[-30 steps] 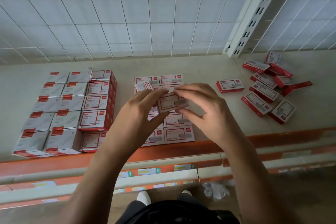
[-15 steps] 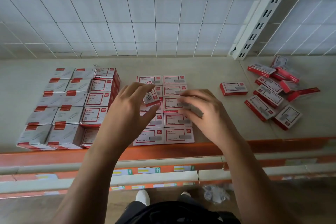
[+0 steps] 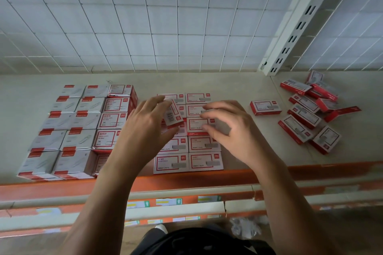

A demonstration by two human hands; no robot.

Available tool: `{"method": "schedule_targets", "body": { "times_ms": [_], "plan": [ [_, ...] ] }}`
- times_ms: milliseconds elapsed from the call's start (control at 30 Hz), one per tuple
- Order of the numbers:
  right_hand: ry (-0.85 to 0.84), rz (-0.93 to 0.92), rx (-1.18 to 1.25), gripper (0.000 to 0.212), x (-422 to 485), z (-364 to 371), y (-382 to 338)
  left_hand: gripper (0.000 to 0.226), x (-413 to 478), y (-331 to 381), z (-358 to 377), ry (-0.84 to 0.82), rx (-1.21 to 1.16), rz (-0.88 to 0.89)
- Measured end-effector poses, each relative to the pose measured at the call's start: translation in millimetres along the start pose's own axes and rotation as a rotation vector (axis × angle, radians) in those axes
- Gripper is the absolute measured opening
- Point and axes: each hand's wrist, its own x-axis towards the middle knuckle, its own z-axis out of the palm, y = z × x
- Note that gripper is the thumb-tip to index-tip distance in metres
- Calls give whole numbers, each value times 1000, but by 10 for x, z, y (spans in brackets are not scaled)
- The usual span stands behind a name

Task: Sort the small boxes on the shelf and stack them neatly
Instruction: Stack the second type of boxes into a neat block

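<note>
Red-and-white small boxes lie in a two-column grid (image 3: 204,161) at the middle of the shelf (image 3: 238,87). My left hand (image 3: 145,130) holds one small box (image 3: 173,115) tilted above the left column, pinched between thumb and fingers. Over the right column hovers my right hand (image 3: 230,128), fingers spread and curled just above a flat box (image 3: 198,125); nothing is in it. A single box (image 3: 265,107) lies apart to the right, and a loose pile of boxes (image 3: 310,114) sits further right.
Larger grey-and-red boxes (image 3: 62,130) are stacked in neat rows at the left. A white wire-grid back panel (image 3: 165,16) and a slotted upright post (image 3: 300,20) bound the shelf. The orange front rail (image 3: 207,180) runs along the near edge.
My right hand let go of the box that both hands held and lowered over the right column. My left hand keeps one box, now turned and tilted over the left column.
</note>
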Motion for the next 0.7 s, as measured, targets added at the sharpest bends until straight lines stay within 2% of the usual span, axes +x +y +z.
{"method": "schedule_targets", "body": {
  "times_ms": [167,400,600,700],
  "plan": [
    [20,-20,34,31,65,52,-60,73,30,-53,-33,-50,2,-12],
    [25,-53,131,34,190,144,-224,62,40,26,-35,81,-71,83],
    [52,-27,208,31,251,144,-288,63,66,47,-28,118,-84,101],
    [55,-6,209,30,262,141,-285,68,63,84,-46,79,-82,125]
  ]
}}
